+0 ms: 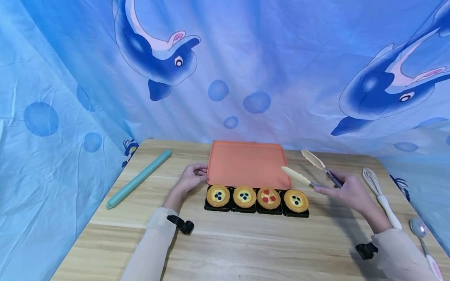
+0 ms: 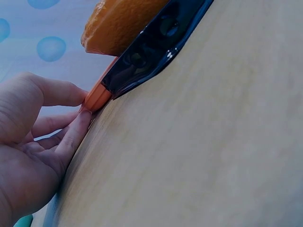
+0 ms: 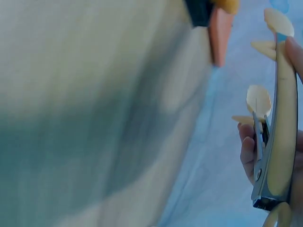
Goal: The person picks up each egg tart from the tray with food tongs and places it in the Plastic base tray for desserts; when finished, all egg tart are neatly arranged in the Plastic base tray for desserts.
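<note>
My left hand (image 1: 192, 178) is at the near left corner of an orange tray (image 1: 249, 164), pinching its edge between thumb and fingers, as the left wrist view shows. My right hand (image 1: 351, 191) holds a pair of tongs (image 1: 297, 176) with cream-coloured tips, raised above the table to the right of the tray. The two arms of the tongs are spread apart with nothing between them. Along the tray's near edge stands a row of egg tarts on black bases: a blueberry tart (image 1: 218, 196) is leftmost, and a strawberry tart (image 1: 268, 198) sits third.
A teal rolling pin (image 1: 138, 180) lies at the left of the wooden table (image 1: 228, 246). Toward the right edge are a whisk (image 1: 381, 197) and a spoon (image 1: 418, 228). A blue curtain with printed dolphins (image 1: 218, 47) hangs behind the table.
</note>
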`<state>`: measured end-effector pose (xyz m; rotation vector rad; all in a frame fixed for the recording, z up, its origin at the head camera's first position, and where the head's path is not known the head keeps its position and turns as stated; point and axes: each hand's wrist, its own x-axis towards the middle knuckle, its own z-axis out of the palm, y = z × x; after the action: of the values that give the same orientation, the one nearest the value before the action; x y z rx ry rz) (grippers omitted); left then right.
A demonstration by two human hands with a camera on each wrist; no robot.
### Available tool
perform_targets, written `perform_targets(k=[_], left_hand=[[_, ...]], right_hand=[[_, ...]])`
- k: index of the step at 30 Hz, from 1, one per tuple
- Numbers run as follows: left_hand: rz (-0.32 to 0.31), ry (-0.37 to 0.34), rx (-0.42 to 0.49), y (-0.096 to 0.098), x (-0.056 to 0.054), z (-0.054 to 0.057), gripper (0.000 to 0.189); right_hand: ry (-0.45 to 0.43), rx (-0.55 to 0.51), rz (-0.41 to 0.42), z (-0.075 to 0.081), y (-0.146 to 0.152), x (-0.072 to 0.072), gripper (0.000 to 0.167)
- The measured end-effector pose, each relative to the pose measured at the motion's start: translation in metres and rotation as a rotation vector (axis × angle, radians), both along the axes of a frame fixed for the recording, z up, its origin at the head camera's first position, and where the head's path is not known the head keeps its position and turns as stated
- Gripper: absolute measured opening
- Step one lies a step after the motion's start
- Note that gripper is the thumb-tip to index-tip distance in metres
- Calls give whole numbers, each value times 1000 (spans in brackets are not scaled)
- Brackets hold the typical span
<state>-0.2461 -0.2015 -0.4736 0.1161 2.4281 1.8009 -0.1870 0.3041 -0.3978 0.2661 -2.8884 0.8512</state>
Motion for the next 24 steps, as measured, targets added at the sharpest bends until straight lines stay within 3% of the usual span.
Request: perform_targets(k=[8, 13, 24], left_hand=[[4, 0, 8, 2, 0, 0, 46], [6, 2, 4, 1, 1, 0, 47], [9, 16, -2, 0, 1, -2, 46]], right_hand=[[42, 32, -65, -15, 15, 2, 78], [6, 77, -111, -17, 15, 2, 88], [-101, 98, -167, -29, 28, 5, 62]])
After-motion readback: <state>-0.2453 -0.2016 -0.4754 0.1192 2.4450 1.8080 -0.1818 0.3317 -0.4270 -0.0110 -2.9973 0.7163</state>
